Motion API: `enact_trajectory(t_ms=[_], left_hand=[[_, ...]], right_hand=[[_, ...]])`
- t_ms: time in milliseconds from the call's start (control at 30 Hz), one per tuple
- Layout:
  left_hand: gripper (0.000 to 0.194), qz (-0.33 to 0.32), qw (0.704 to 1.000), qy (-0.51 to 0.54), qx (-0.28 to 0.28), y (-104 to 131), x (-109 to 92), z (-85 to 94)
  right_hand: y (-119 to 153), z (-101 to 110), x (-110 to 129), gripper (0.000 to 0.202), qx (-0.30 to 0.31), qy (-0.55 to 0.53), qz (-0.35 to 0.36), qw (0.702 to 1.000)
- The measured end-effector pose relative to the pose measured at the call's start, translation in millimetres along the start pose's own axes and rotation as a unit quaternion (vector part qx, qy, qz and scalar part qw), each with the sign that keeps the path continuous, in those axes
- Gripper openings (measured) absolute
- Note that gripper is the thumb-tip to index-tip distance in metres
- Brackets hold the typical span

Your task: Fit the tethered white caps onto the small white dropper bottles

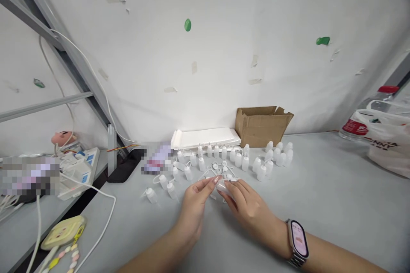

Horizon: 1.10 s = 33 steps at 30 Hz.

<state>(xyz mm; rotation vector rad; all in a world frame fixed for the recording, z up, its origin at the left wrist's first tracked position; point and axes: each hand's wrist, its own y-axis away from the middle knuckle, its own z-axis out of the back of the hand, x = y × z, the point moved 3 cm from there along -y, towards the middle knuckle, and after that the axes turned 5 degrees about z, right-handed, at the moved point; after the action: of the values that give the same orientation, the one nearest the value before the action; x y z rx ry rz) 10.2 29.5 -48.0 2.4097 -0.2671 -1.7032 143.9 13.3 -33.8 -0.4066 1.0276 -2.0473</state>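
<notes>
My right hand [248, 200] is closed around a small translucent white bottle [221, 186], which lies tilted in its fingers. The thumb and fingers of my left hand [197, 196] are pinched together at the bottle's end. Whatever sits between those left fingertips is too small to make out. Just behind both hands lies a loose pile of white caps with loop straps [221, 168]. Around the pile stand several small white bottles with strapped caps [188, 173]. To the right is a group of similar bottles [281, 158] on which no strap can be made out.
A cardboard box [264, 128] and flat white packaging [205, 138] stand against the wall. A phone [158, 158] lies left of the bottles. On the far left are cables, a power strip [80, 175] and a yellow case [64, 231]. At right stands a plastic bag [390, 149].
</notes>
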Motion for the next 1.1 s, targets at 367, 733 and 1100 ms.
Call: enact_trajectory(t_ms=[367,733,1100], left_hand=[[0.027,-0.019,0.999,-0.026,-0.01,2,-1,-3.7],[0.03,-0.02,1.0,0.004,0.005,0,0,-4.0],[0.033,-0.005,0.995,0.063,0.08,6,4,-13.3]], right_hand=[[-3,-18,-18,0.031,0.139,-0.515,-0.453,0.714],[-2,-11,-15,0.025,0.155,-0.473,-0.408,0.766],[2,-1,-12,0.017,0.106,-0.299,-0.289,0.903]])
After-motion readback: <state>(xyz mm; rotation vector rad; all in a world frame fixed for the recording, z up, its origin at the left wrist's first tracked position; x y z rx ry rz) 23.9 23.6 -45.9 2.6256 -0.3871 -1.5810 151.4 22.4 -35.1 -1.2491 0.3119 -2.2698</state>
